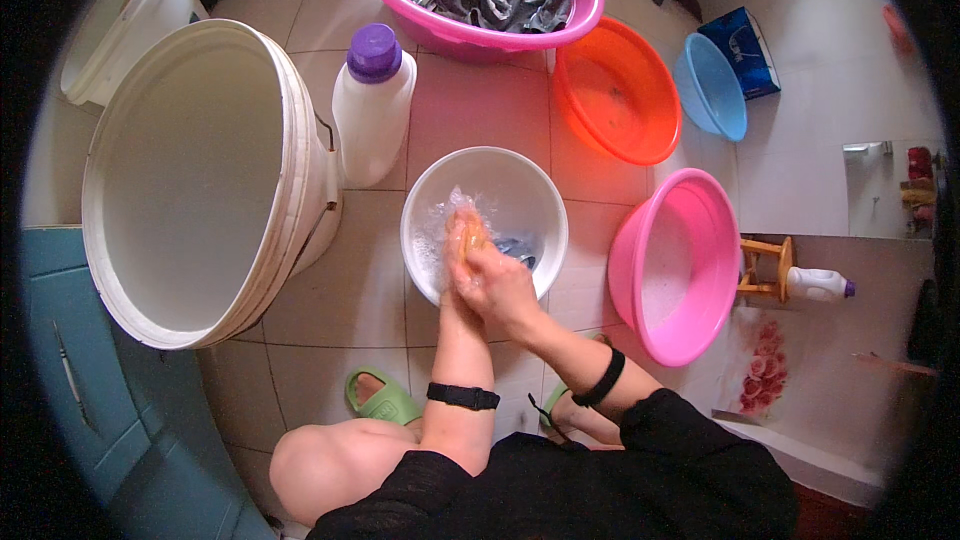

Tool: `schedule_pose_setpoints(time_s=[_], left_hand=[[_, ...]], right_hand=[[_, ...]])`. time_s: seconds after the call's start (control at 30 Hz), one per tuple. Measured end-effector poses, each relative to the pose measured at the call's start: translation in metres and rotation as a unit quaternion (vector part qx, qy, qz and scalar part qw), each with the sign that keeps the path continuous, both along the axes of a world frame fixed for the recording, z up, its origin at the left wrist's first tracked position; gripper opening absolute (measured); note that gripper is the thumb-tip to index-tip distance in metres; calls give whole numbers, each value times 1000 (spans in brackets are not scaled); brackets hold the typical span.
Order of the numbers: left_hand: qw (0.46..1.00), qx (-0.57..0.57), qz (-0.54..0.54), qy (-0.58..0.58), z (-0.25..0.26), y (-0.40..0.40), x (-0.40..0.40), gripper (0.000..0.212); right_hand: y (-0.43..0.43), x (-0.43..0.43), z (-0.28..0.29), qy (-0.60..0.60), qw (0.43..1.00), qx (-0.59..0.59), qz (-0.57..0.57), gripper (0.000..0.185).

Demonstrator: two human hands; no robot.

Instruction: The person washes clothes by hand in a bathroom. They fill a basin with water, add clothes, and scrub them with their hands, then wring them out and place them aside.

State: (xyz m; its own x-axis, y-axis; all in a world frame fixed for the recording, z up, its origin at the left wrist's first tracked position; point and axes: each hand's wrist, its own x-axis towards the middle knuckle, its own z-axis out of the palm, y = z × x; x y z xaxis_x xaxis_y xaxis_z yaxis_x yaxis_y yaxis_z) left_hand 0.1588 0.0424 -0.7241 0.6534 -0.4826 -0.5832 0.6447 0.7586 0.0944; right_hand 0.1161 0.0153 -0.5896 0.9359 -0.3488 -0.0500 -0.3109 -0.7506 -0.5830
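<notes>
Both my hands are together over a small white basin (517, 172) on the tiled floor, amid splashing water. My left hand (459, 236) is at the left, its palm turned towards the other hand. My right hand (495, 277) closes on a wet orange-yellow item (472, 234) that lies against the left palm; its kind is not clear. Behind the right hand, a blue-grey cloth (516, 247) lies in the basin's water. Splashes and the right hand partly hide the left fingers, so their hold on the item cannot be told.
A large white bucket (313, 202) of cloudy water and a white bottle with a purple cap (375, 112) stand left. Beyond is a pink tub (480, 41) with dark wet clothes. Orange (664, 142), light blue (694, 86) and pink (626, 262) basins stand right.
</notes>
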Motion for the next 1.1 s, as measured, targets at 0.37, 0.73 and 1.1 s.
schedule_pose_setpoints(time_s=[0.37, 0.73, 1.1], left_hand=[[982, 170, 78, 19, 42, -10, 17, 47], [995, 67, -30, 74, -4, -7, -9, 39], [994, -56, -48, -86, 0, 7, 2, 31]], right_hand=[[-113, 52, -124, -9, 983, 76, -164, 28], [-75, 22, -158, -26, 915, 340, -217, 27], [10, -14, 3, -21, 997, 68, -1, 18]])
